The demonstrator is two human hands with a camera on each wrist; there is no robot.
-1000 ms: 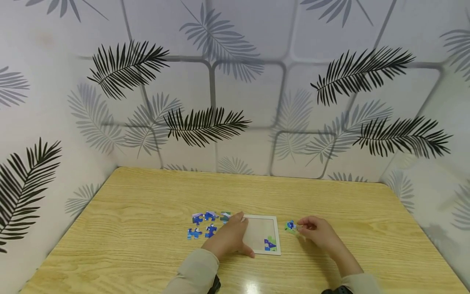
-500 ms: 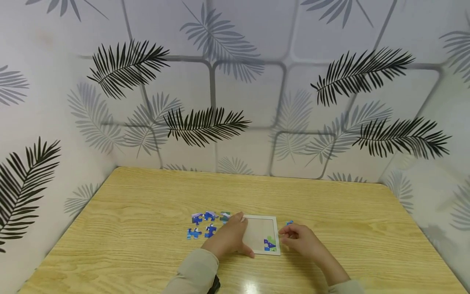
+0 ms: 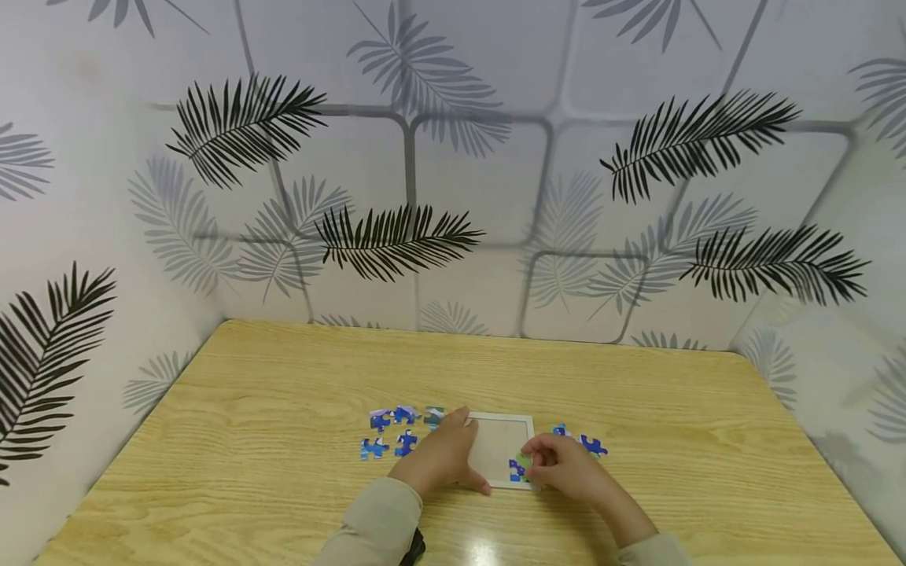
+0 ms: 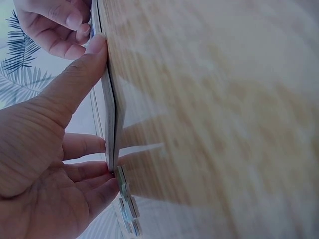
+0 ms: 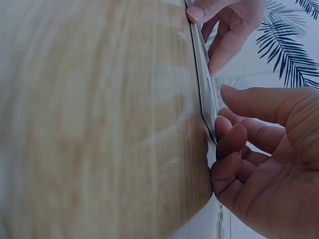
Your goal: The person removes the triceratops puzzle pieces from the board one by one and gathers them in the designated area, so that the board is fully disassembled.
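Note:
My left hand (image 3: 439, 454) holds the left side of a square white-rimmed puzzle tray (image 3: 501, 416) on the table. In the left wrist view, the thumb (image 4: 82, 74) lies along one edge of the tray and the fingers reach another side. Purple and green puzzle pieces (image 3: 516, 470) sit in the tray's lower right corner. There, my right hand (image 3: 569, 465) has its thumb and fingertips together over the green area, pinching a puzzle piece that they mostly hide. In the right wrist view the other fingers (image 5: 228, 169) are curled by the tray's edge.
Several loose blue and purple pieces (image 3: 406, 443) lie left of the tray, partly behind my left hand. Right of the tray are a blue piece (image 3: 561, 429) and a purple piece (image 3: 593, 445). A leaf-patterned wall covering (image 3: 467, 291) rises behind the wooden table (image 3: 283, 393).
My right hand has moved left from the loose pieces on the right to the tray's lower right corner, uncovering the purple piece there. The left hand and tray have stayed put.

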